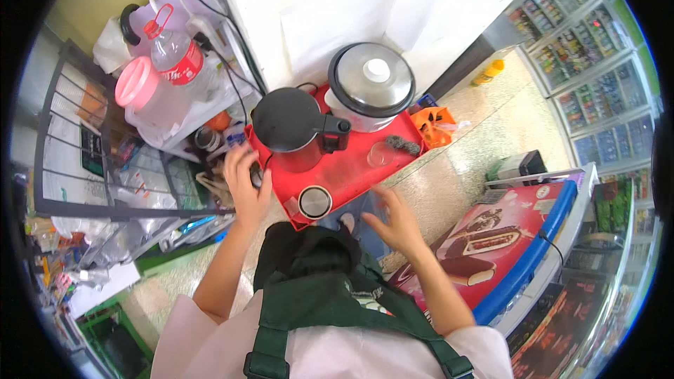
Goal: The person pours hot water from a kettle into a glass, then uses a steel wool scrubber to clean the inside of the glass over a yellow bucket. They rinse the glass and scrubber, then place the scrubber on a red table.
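My left hand [246,181] is at the left edge of a red table [347,171], with its fingers apart and nothing seen in them. My right hand [395,221] hovers off the table's near edge, fingers spread and holding nothing. Between and beyond the hands stands an electric kettle [287,121] with a black lid, its handle pointing right. A rice cooker [374,81] with a metal lid is behind it to the right. A round metal-topped container [315,202] sits at the table's near corner. Farther right are a clear glass [380,154] and a dark grey scrubber-like item [403,145].
On the left, a white stand [179,134] holds a large plastic bottle [179,58] and a pink-lidded jug [138,84]; black cables hang beside it. An orange bag [433,126] is at the table's far right corner. A freezer [489,242] with ice-cream pictures stands right, before stocked shelves [579,58].
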A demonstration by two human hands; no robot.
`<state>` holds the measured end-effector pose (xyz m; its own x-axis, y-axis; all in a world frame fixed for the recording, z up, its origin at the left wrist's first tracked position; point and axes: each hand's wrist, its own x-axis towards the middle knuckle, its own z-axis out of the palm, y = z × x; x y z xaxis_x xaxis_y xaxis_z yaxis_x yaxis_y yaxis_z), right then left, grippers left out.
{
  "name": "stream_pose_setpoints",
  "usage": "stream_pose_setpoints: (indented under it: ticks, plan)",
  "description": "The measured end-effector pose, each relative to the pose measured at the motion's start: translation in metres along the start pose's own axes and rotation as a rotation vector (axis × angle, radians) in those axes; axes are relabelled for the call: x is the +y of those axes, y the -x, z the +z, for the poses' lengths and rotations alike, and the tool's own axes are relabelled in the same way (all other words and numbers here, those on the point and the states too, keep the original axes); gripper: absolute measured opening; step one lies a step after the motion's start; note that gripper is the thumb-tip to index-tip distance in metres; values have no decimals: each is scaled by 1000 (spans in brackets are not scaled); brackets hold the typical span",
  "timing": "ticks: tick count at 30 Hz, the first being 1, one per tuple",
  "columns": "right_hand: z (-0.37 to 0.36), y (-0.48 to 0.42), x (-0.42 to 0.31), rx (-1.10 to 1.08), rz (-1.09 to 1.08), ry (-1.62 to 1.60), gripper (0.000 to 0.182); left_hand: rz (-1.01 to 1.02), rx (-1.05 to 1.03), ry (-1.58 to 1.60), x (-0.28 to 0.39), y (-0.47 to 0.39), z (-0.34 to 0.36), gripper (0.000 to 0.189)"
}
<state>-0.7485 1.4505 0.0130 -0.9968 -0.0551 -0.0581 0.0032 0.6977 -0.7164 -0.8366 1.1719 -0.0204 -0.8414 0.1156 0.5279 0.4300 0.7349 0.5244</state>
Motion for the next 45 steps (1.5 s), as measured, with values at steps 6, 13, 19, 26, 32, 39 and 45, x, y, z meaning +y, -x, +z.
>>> stream_pose_setpoints:
  ticks: [6, 13, 19, 26, 32, 39, 45]
  plan:
    - [39, -59, -56, -246, -312, 333, 69, -382, -181, 322, 29, 98, 50, 59]
    - [55, -68, -31, -248, -328, 313, 56, -451, -135, 477, 48, 78, 100, 58]
    - [-24, -62, -45, -373, -469, 295, 54, -113, -304, 447, 89, 13, 67, 46]
    - [-90, -48, -54, -435, -888, 366, 55, 189, -640, 554, 119, -38, 40, 48]
    - [-92, -34, -78, -444, 171, 418, 60, 78, -468, 286, 141, -23, 55, 60]
    - [-94, -24, -45, -239, -703, 506, 43, 210, -517, 377, 126, -16, 65, 56]
    - [-114, -18, -41, -346, -831, 206, 23, 186, -892, 545, 141, -39, 57, 55]
